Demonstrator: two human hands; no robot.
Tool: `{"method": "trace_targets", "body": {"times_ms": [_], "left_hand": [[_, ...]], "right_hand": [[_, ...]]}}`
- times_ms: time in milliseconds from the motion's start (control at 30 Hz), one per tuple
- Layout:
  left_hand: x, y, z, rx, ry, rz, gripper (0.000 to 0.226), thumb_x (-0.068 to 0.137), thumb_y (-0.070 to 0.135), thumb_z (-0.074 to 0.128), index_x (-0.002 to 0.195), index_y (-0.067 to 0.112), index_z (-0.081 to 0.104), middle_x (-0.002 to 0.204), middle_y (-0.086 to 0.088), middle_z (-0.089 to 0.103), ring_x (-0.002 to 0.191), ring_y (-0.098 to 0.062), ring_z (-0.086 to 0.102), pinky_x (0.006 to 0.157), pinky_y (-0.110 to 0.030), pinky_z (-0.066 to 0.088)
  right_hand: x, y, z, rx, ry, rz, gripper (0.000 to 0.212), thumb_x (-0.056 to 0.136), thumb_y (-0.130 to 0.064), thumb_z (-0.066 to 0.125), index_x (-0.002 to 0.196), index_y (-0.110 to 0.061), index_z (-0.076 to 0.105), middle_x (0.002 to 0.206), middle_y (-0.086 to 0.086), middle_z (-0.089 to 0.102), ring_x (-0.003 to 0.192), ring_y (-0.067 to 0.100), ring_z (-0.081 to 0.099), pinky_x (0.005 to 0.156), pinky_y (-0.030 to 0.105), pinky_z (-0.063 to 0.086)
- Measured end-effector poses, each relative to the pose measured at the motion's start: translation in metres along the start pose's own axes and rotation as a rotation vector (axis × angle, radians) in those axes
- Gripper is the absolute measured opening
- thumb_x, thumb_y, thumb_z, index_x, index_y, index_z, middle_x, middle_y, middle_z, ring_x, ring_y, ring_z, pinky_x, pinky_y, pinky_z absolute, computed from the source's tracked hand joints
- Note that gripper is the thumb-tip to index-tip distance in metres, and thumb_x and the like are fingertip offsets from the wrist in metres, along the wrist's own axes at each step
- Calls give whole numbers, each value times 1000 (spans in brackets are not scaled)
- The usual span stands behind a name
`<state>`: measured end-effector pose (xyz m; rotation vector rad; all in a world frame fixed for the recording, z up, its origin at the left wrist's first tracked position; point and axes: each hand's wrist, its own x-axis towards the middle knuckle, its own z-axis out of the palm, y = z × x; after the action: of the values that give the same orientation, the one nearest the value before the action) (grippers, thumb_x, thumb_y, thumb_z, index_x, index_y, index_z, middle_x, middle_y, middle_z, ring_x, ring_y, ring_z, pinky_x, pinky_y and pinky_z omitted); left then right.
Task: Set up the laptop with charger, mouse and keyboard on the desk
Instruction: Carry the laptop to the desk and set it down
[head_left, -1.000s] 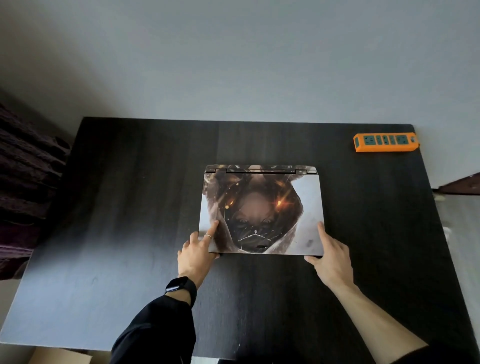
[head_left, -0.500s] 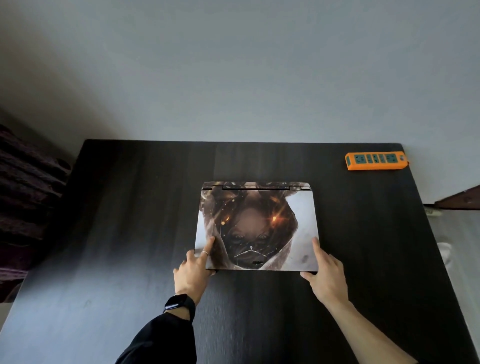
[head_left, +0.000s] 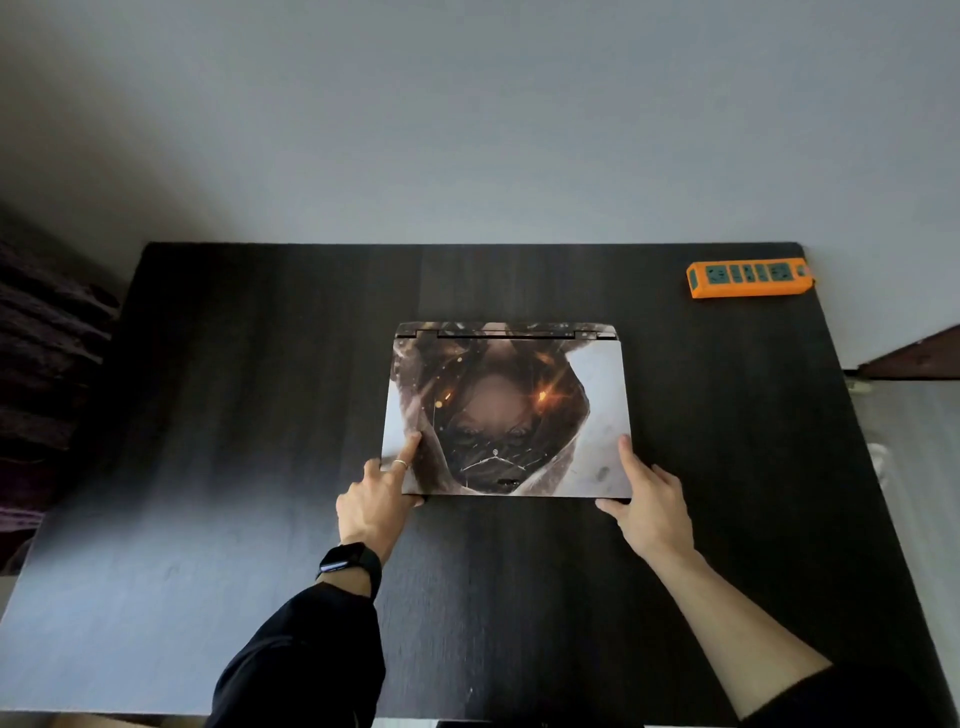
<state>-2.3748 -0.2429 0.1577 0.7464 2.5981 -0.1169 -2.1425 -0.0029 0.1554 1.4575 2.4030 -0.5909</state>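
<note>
A closed laptop (head_left: 550, 395) with a printed picture on its lid lies flat in the middle of the dark desk (head_left: 234, 415), hinge toward the wall. My left hand (head_left: 376, 501) holds its near left corner, with the index finger laid straight on the lid and the thumb at the front edge. My right hand (head_left: 647, 499) holds the near right corner, with the thumb on the lid and the fingers at the front edge. No charger, mouse or keyboard is in view.
An orange power strip (head_left: 748, 278) with green sockets lies at the desk's far right corner, against the grey wall. Dark fabric (head_left: 41, 353) sits left of the desk. A black watch is on my left wrist.
Both hands stay on the laptop's near corners, and the laptop still lies flat and closed. My head has tilted, so the desk sits differently in the view.
</note>
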Motion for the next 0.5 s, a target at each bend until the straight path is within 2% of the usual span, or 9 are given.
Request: {"method": "trace_targets", "body": {"times_ms": [233,367,433,500], "left_hand": [[1,-1,-3,3,-2,6,94,85,56,65,147,59,-7,125,-6,54,95,-34,67,75,-42,53],[6,-3,-4,32,10,15,92,85,60,63,148,58,-4,118,-6,56,93,-32,66,73,-41,52],[9,-2,-5,42,22,18,91,85,60,63,148,58,-2,116,-7,56,93,-33,66,72,-41,50],[8,-1,-5,49,20,16,89,86,58,63,149,58,-1,116,-7,55,93,-33,66,70,-41,49]], "right_hand": [[2,3,-6,-56,2,-43,95,85,-46,75,158,-37,15,138,4,59,139,30,43,93,43,55],[10,2,-3,-129,30,-58,95,85,-52,72,158,-35,14,119,0,69,117,27,60,82,36,57],[12,2,-3,-149,40,-66,94,86,-52,71,158,-34,13,119,-1,69,114,26,62,80,36,57],[10,2,-1,-146,45,-69,93,87,-49,71,158,-34,12,126,1,66,119,28,60,84,38,57]]}}
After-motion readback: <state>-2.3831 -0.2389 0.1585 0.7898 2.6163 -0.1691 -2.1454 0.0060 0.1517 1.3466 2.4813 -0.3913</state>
